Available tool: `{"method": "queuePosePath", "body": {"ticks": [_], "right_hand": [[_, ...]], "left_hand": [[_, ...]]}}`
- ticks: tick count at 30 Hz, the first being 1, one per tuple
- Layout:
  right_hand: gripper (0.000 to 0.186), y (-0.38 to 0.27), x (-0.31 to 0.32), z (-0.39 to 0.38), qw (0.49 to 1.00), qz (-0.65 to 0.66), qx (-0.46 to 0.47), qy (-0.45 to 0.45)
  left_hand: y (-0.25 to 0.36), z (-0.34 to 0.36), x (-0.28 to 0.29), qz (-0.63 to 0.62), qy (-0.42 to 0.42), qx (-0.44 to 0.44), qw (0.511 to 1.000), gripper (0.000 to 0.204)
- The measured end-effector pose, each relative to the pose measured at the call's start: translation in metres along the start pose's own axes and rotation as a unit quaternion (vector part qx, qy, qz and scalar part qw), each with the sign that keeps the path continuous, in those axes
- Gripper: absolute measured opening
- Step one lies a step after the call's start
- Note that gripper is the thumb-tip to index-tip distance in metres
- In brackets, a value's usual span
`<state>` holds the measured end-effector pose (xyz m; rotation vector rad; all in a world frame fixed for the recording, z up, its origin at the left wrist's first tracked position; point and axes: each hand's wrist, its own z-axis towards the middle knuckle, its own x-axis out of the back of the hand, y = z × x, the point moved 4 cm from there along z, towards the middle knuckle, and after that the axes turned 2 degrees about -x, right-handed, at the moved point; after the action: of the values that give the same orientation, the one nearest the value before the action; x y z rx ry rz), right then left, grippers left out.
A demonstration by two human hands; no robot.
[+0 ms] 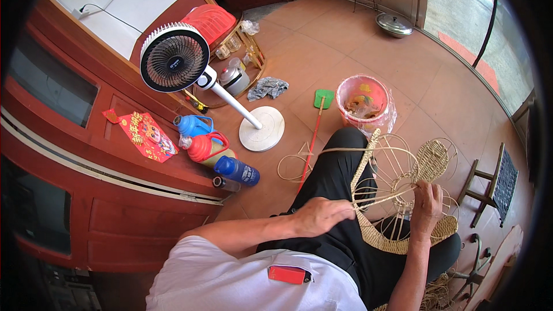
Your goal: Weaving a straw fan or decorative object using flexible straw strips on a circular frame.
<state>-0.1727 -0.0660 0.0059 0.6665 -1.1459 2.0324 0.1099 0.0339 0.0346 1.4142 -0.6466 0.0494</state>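
Note:
A partly woven frame of tan cord and thin wire loops (375,235) rests across my lap, with a braided curved band and a woven oval lobe at its upper right. My left hand (325,214) is closed, pinching a tan strand (373,197) at the frame's left side. My right hand (426,207) is closed on the frame's right middle, just below the woven lobe; exactly which strand or wire it grips is hard to make out. Loose loops of cord arch over my dark trouser leg.
A white standing fan (260,128), thermoses (204,147) and a blue bottle (236,171) are left. Ahead are a lined pink bucket (362,97), a green fly swatter (324,99) and a lidded pan (394,23). A small stool (501,187) and wheeled chair base (475,276) are right.

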Motion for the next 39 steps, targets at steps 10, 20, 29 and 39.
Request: {"method": "queuePosePath", "body": {"ticks": [10,20,29,39], "right_hand": [[0.012,-0.004,0.001,0.004,1.0,-0.01,0.015,0.013],[0.01,0.001,0.003,0.004,0.999,-0.027,-0.024,0.009],[0.012,-0.005,-0.01,0.016,0.986,0.043,-0.156,0.033],[0.01,-0.009,-0.002,0.015,0.995,0.044,-0.068,0.061]], "left_hand": [[-0.197,-0.284,0.141,0.351,0.057,0.375,0.856,0.029],[-0.212,-0.375,0.141,0.35,-0.186,0.718,0.573,0.039],[-0.017,-0.037,0.05,0.31,0.236,-0.038,0.92,0.012],[-0.016,-0.04,0.008,0.267,0.044,-0.097,0.958,0.011]]}}
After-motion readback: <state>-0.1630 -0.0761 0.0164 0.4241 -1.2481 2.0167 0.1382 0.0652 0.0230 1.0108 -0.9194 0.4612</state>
